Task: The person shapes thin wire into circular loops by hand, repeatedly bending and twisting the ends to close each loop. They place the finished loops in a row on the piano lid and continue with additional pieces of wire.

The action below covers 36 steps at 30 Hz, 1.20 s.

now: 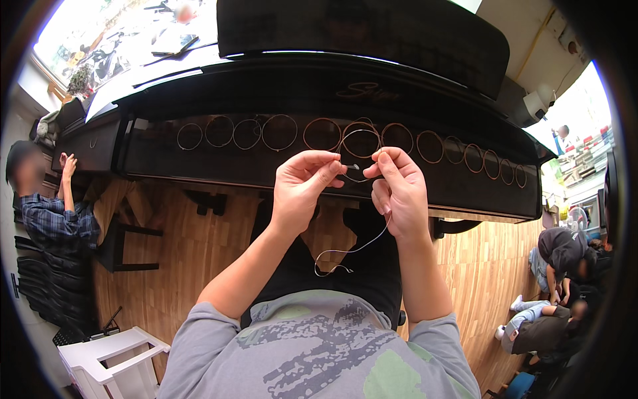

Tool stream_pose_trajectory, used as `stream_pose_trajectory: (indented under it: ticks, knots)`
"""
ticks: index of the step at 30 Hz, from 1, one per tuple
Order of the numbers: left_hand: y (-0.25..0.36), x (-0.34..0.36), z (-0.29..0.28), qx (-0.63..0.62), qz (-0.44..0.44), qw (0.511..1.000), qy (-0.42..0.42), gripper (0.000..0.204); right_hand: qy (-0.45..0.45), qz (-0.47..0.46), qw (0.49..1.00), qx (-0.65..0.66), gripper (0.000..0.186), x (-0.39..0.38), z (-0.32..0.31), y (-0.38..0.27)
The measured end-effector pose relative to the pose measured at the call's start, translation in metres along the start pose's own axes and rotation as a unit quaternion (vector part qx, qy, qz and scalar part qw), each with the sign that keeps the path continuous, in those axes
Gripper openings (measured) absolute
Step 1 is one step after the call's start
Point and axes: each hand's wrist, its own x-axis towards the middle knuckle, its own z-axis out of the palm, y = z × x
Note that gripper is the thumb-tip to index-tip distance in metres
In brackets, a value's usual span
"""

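My left hand (300, 191) and my right hand (403, 193) are raised in front of the black piano (232, 159), fingers pinched. Between them they hold a thin coiled metal string (341, 139), its loop standing above my fingertips. Its loose end (345, 251) hangs below my right hand in a wavy curve and ends in a small kink. A small flat light-coloured piece (353, 167) shows by my left fingertips; what it is, I cannot make out. Along the piano front lie several coiled strings, silvery ones (280, 133) to the left and copper-coloured ones (430, 147) to the right.
At left a person in a plaid shirt (56, 219) sits by a black stool (129, 246). A white wooden stand (109, 362) is at lower left. Two people (565, 256) are low at the right, on the wood floor (472, 279). Papers cover the bright tabletop behind.
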Motion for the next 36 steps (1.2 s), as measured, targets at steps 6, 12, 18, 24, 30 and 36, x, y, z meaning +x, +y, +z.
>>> stream_pose_trajectory:
  ticks: [6,12,18,24,30,36]
  knots:
    - [-0.009,-0.003,0.003,-0.172,-0.091,0.978,-0.078,0.008,-0.006,-0.025,0.999,-0.035,0.014,0.002,0.000,0.003]
    - [-0.004,-0.005,0.006,-0.158,-0.075,0.966,-0.189,0.011,-0.009,-0.001,0.999,-0.048,0.015,-0.002,0.004,0.005]
    - [0.001,-0.001,0.015,-0.065,-0.036,0.993,-0.095,0.018,0.000,-0.019,0.999,-0.045,0.015,0.003,-0.005,-0.004]
    - [0.003,-0.004,0.023,0.015,-0.061,0.998,0.015,0.031,0.048,-0.220,0.945,-0.235,0.010,-0.007,0.009,0.011]
    - [0.007,-0.001,0.028,0.006,-0.110,0.994,-0.008,0.034,0.041,-0.293,0.904,-0.308,0.007,-0.005,0.004,0.012]
    - [0.003,-0.002,0.027,0.123,-0.072,0.988,-0.065,0.024,0.062,-0.278,0.913,-0.292,0.008,-0.002,0.000,0.005]
